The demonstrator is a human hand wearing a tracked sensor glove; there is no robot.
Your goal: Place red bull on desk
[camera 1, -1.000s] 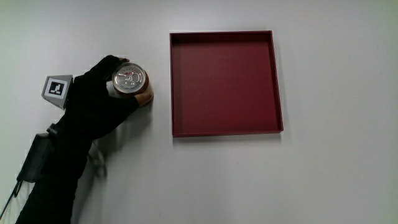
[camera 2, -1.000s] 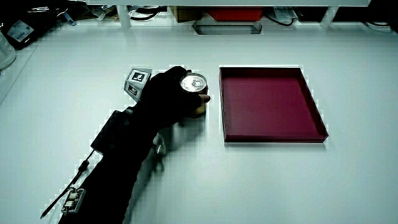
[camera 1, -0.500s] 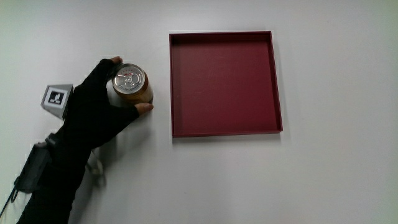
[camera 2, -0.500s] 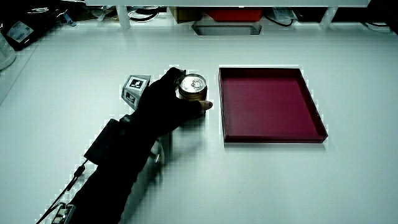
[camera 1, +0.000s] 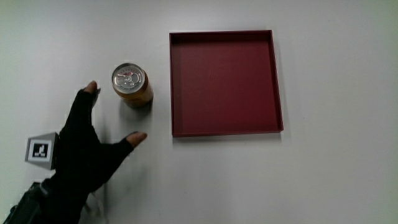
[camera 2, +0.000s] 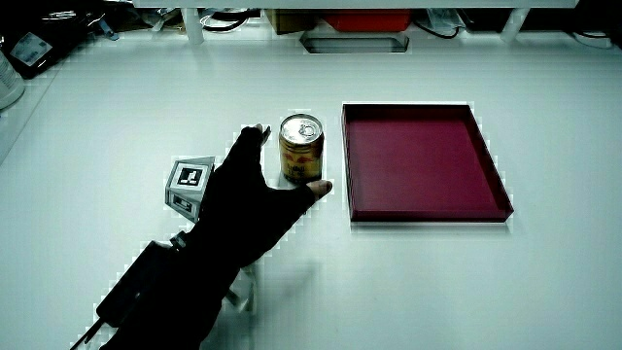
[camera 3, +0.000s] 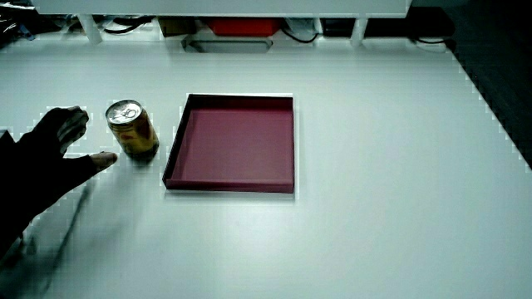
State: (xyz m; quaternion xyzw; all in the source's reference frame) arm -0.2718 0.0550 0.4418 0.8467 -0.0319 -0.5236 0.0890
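Observation:
A gold can with a silver lid (camera 1: pixel 131 85) stands upright on the white table, beside the dark red tray (camera 1: pixel 273 81); it also shows in both side views (camera 2: pixel 300 149) (camera 3: pixel 133 129). The hand (camera 1: pixel 90 146) in its black glove lies nearer to the person than the can, apart from it, fingers spread and holding nothing. In a side view the hand (camera 2: pixel 248 199) sits just in front of the can, thumb tip close to the can's base. In a side view the hand (camera 3: pixel 54 154) is beside the can. A patterned cube (camera 1: pixel 40 151) rides on its back.
The red tray (camera 2: pixel 491 175) is shallow and square, with nothing in it. In both side views a low partition with boxes and cables (camera 2: pixel 355 29) (camera 3: pixel 229 33) runs along the table's edge farthest from the person. A dark device (camera 2: pixel 29 49) lies at a table corner.
The hand let go of the can and drew back toward the person, its fingers spreading. The can stays standing beside the tray.

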